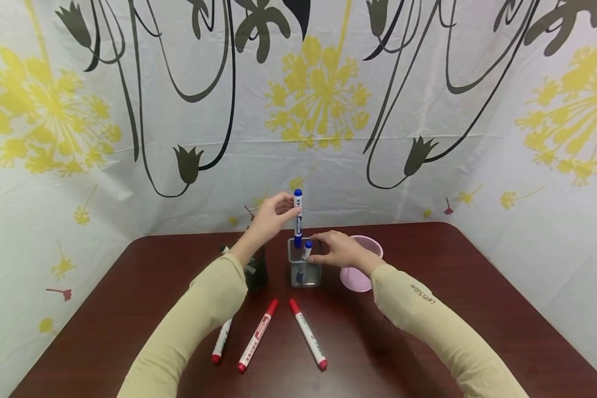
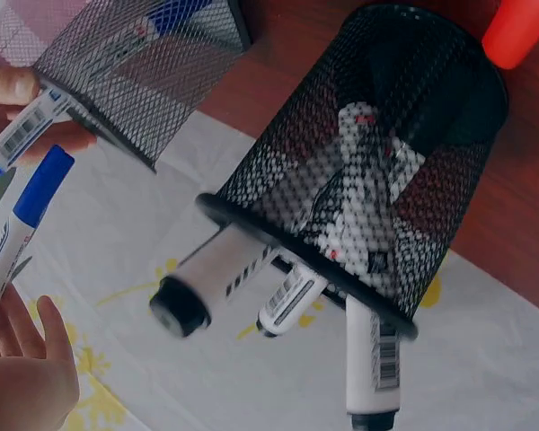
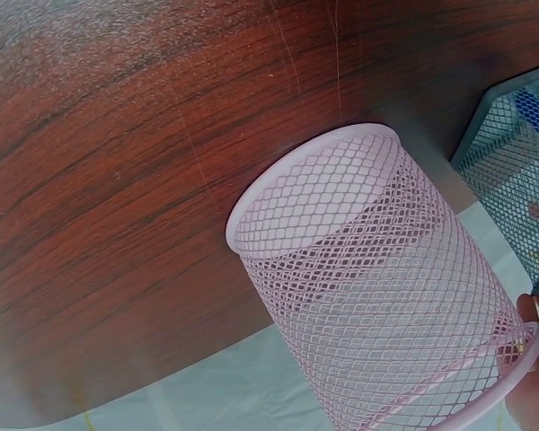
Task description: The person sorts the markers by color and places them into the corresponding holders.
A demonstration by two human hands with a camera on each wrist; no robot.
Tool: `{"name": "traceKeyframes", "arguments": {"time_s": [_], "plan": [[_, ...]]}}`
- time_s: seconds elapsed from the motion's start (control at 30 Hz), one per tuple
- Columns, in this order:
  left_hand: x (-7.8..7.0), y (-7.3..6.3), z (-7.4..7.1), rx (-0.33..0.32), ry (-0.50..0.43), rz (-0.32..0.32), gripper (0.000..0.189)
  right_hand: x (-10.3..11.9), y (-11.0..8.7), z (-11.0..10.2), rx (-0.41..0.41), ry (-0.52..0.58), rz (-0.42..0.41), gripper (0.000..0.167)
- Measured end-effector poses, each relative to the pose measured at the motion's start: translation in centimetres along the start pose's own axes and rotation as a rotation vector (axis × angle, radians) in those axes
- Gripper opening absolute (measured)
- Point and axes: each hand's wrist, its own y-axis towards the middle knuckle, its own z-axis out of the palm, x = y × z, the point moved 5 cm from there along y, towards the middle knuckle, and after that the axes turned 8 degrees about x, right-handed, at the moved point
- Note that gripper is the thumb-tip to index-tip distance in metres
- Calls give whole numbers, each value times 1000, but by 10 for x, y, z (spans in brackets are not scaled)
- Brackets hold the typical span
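My left hand pinches a blue-capped whiteboard marker between thumb and fingers. The marker is upright, its lower blue end at the mouth of a square grey mesh pen holder. Inside that holder leans another blue-capped marker, its top above the rim. At the holder's right side, my right hand grips the rim, thumb near and fingers on the far side. The left wrist view shows the thumb and fingers close by the leaning marker.
Left of the grey holder stands a black mesh pen holder with several black-capped markers. A pink mesh holder stands to the right, under my right wrist. Three red-capped markers lie on the dark wooden table in front. Patterned cloth hangs behind.
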Motion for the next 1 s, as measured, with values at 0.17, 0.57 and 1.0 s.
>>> {"name": "traceKeyframes", "arguments": {"time_s": [0.17, 0.57, 1.0], "plan": [[8, 0, 5, -18, 47, -28, 27, 1, 0, 0, -2, 1, -10, 59], [31, -4, 12, -16, 42, -79, 32, 3, -2, -2, -8, -25, 8, 59], [50, -12, 23, -43, 26, -68, 28, 1, -1, -1, -18, -21, -4, 58]]}}
